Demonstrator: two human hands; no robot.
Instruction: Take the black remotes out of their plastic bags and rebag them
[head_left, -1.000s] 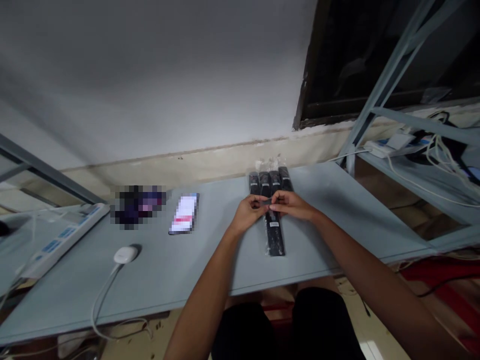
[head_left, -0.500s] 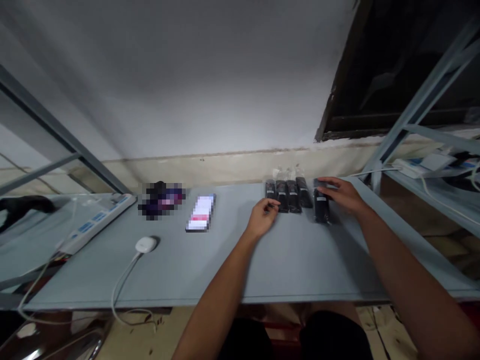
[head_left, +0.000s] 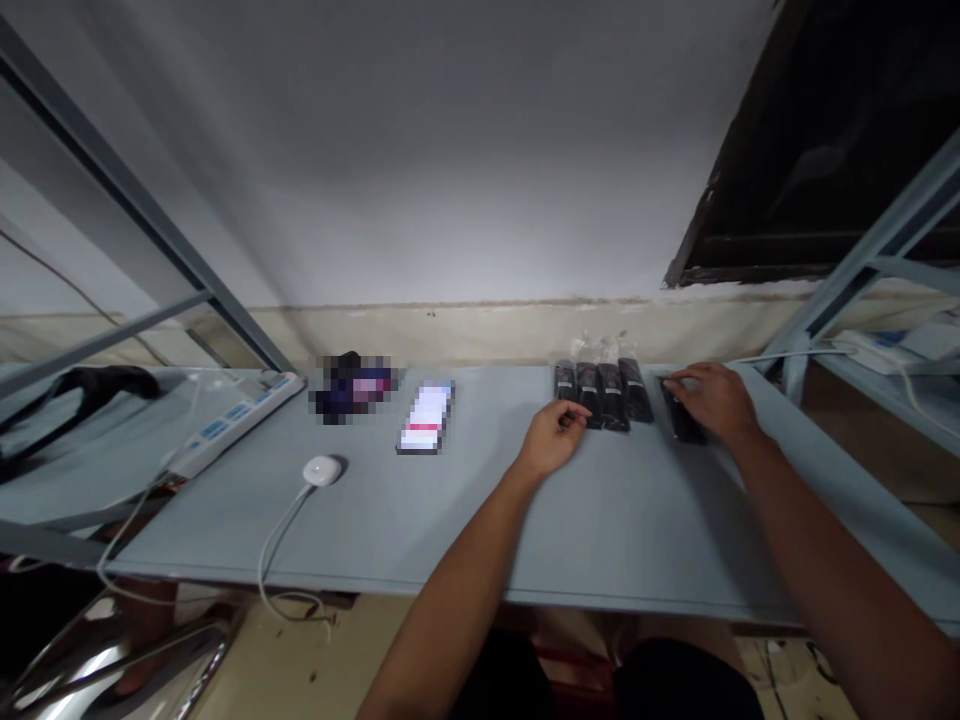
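Several slim black packets (head_left: 612,400) in clear plastic sleeves lie side by side near the table's back edge, small pale labels on them. At the lower end of the leftmost packet (head_left: 565,379) is my left hand (head_left: 553,436), its fingers curled in and hiding that end. Whether those fingers grip anything is hidden. To the right of the row, my right hand (head_left: 718,400) has its thumb and fingers closed on the upper part of another black packet (head_left: 686,424). This one lies apart from the row, at a slant on the tabletop.
On the blue-grey table (head_left: 375,540) lie a phone (head_left: 426,418) with a lit screen and a blurred dark object (head_left: 352,388). A white round charger (head_left: 322,471) trails its cable over the front edge. Power strips (head_left: 232,425) rest at the left. Metal frames rise at both sides.
My right hand has shifted its packet right, away from the row, and the packet now lies slanted. My left hand stays by the row's left end. The whole view has shifted slightly.
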